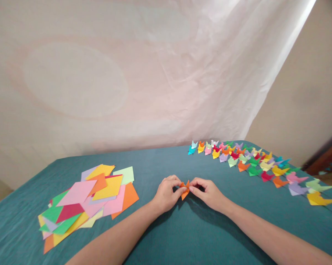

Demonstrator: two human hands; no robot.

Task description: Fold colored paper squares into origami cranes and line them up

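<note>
Between my two hands, just above the green cloth, is a small orange folded paper bird [185, 190]. My left hand [168, 192] pinches its left side between thumb and fingers. From the other side, the thumb and fingertips of my right hand [206, 190] close on its right edge. Two points of the bird stick up between the fingertips, and a pointed part hangs below. The fingertips hide some of its folds.
Loose coloured paper squares [77, 195] lie in an overlapping heap on the left. Several rows of finished paper birds [254, 162] stand along the right side. A teal-green cloth [166, 235] covers the table, and a pale hanging sheet [143, 73] rises behind it.
</note>
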